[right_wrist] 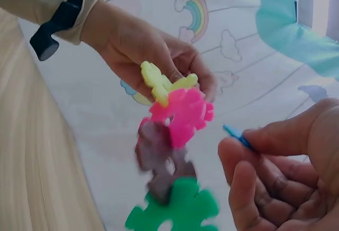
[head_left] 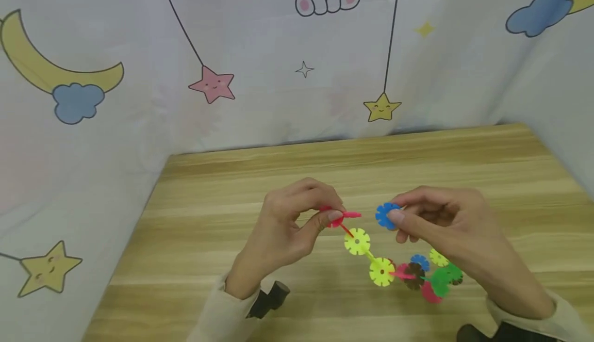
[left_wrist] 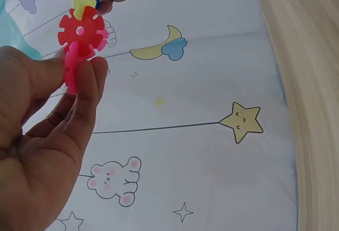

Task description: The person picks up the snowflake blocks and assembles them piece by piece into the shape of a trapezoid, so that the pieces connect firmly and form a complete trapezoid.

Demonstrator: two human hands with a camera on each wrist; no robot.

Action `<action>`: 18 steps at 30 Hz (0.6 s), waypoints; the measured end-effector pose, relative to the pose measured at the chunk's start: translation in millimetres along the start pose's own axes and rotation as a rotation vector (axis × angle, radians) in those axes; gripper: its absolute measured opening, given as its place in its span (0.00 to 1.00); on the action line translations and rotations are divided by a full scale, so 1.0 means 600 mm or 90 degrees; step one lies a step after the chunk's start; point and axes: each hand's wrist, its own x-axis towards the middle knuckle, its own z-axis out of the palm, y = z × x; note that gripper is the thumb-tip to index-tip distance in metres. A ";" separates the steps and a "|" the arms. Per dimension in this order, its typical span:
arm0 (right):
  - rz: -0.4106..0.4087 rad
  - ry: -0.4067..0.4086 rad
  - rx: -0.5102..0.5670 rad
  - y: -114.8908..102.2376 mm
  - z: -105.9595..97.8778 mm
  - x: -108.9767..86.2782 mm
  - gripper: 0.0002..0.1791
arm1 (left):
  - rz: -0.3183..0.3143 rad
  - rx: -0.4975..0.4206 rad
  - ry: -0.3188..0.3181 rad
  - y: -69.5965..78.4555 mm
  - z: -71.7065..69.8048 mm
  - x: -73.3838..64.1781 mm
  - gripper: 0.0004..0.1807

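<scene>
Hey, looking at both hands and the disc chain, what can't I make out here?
Head view: part of the blue disc, behind the right hand's thumb.
Head view: part of the pink-red disc, behind the left hand's thumb.
Left wrist view: most of the right hand, cut off by the top edge.
Right wrist view: the green disc's lower part, cut off by the bottom edge.
Right wrist view: outlines of the brown pieces, softened by blur.

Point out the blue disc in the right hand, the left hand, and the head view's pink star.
Blue disc (head_left: 382,215), head view, its uncovered face.
Left hand (head_left: 285,224), head view, its middle.
Pink star (head_left: 213,85), head view, its center.
</scene>
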 end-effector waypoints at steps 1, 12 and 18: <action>-0.002 -0.006 0.011 -0.003 0.003 0.003 0.07 | -0.001 0.000 0.001 0.001 -0.001 0.000 0.02; -0.011 -0.060 0.061 -0.006 0.017 0.012 0.07 | 0.001 0.009 -0.016 0.010 0.000 -0.001 0.05; -0.016 -0.082 0.086 -0.002 0.017 0.009 0.07 | 0.023 0.016 -0.024 0.021 0.008 -0.003 0.06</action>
